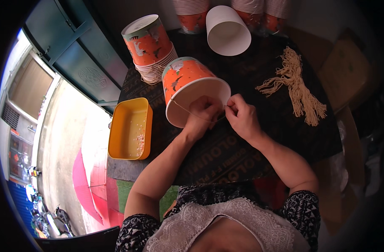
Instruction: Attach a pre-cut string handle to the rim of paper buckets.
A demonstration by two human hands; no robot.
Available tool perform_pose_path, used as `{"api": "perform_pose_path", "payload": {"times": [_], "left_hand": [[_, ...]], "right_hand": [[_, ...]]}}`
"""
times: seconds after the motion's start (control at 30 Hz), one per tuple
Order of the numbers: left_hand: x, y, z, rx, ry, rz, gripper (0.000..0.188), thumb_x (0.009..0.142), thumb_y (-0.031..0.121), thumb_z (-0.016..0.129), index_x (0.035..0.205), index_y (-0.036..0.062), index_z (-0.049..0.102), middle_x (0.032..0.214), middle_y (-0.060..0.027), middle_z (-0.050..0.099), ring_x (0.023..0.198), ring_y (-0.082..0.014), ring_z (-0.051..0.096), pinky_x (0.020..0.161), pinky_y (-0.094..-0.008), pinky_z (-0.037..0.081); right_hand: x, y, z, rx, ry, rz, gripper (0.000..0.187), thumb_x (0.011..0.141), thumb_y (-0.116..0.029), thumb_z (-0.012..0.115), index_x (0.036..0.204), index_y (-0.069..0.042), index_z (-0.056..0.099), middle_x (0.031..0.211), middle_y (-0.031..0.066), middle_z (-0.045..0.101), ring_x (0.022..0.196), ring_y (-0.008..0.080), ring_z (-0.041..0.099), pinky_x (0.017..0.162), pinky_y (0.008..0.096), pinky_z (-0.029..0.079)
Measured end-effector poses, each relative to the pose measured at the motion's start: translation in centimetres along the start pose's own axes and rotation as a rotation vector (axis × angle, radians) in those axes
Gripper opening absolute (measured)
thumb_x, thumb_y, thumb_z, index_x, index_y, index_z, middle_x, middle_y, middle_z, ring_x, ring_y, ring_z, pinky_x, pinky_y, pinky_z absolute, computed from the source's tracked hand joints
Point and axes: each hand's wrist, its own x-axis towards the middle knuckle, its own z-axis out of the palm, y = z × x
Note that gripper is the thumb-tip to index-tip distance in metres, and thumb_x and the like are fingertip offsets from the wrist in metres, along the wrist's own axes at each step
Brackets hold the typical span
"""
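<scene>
Yellow tub: on the left of the table, small pale beads scattered along its right side.
Stacked buckets: upside down behind the tub, orange patterned sides showing, apart from both hands.
Held bucket: tilted on its side near the table's middle, white-rimmed mouth turned toward the person; it is around the left hand and just left of the right hand's fingertips.
Cord: slung from the left side of the rim across the mouth, passing by the left wrist toward the right hand.
Left hand: reaches inside the mouth, fingers curled; what they grip is shadowed, so I cannot tell.
Step in hand: judging by the cord, fixing its second end at the right side of the rim.
Next move: likely calls for both hands working across the bucket wall, drawing the end through and securing it.
Right hand: thumb and forefinger pinched nearly together beside the rim, seemingly on the cord's end, too small to confirm.
Cord bundle: loose on the table, well right of the right hand.
</scene>
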Motion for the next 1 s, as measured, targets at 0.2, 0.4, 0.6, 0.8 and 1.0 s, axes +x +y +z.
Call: {"api": "perform_pose_path", "payload": {"times": [0.2, 0.4, 0.6, 0.8, 1.0], "left_hand": [[-0.1, 0.4, 0.2, -0.014, 0.051, 0.021, 0.015, 0.088, 0.012, 0.057, 0.084, -0.0024, 0.059, 0.064, -0.0051, 0.055, 0.044, -0.0101, 0.047, 0.037, -0.0229, 0.034], [-0.2, 0.2, 0.1, -0.068, 0.039, 0.018, 0.018, 0.092, 0.015, 0.056, 0.088, -0.0022, 0.058, 0.064, -0.0045, 0.055, 0.043, -0.0091, 0.046, 0.036, -0.0222, 0.034], [-0.2, 0.1, 0.2, -0.031, 0.043, 0.021, 0.02, 0.093, 0.018, 0.055, 0.089, -0.002, 0.057, 0.065, -0.0047, 0.054, 0.043, -0.0089, 0.046, 0.036, -0.0221, 0.034], [-0.1, -0.4, 0.1, -0.039, 0.011, 0.04, 0.018, 0.096, 0.015, 0.047, 0.098, -0.0015, 0.053, 0.064, -0.0049, 0.053, 0.042, -0.0096, 0.045, 0.036, -0.0229, 0.034], [-0.3, -0.2, 0.0, -0.003, -0.05, 0.033, 0.016, 0.095, 0.008, 0.04, 0.104, 0.0004, 0.051, 0.066, -0.0051, 0.053, 0.045, -0.0103, 0.045, 0.038, -0.0234, 0.035]], "right_hand": [[0.1, 0.0, -0.1, -0.136, -0.008, -0.191, 0.011, 0.082, -0.002, 0.063, 0.092, -0.003, 0.057, 0.076, 0.0159, 0.065, 0.068, 0.0324, 0.066, 0.054, 0.0375, 0.051], [0.1, 0.1, 0.1, -0.172, -0.015, -0.224, 0.009, 0.083, -0.004, 0.063, 0.091, -0.004, 0.059, 0.078, 0.0145, 0.066, 0.067, 0.0306, 0.066, 0.054, 0.0377, 0.052], [0.2, 0.0, 0.4, -0.207, -0.056, -0.187, 0.009, 0.082, -0.007, 0.065, 0.088, -0.004, 0.059, 0.077, 0.0134, 0.066, 0.065, 0.03, 0.066, 0.053, 0.0377, 0.052], [0.1, 0.7, 0.9, -0.162, -0.045, -0.146, 0.006, 0.083, -0.007, 0.063, 0.083, -0.004, 0.059, 0.07, 0.0152, 0.064, 0.063, 0.0324, 0.065, 0.051, 0.0395, 0.05], [0.2, 0.9, 0.9, -0.087, -0.019, -0.071, 0.005, 0.083, -0.005, 0.062, 0.08, -0.003, 0.059, 0.066, 0.0161, 0.062, 0.062, 0.0335, 0.065, 0.051, 0.0397, 0.049]]}}
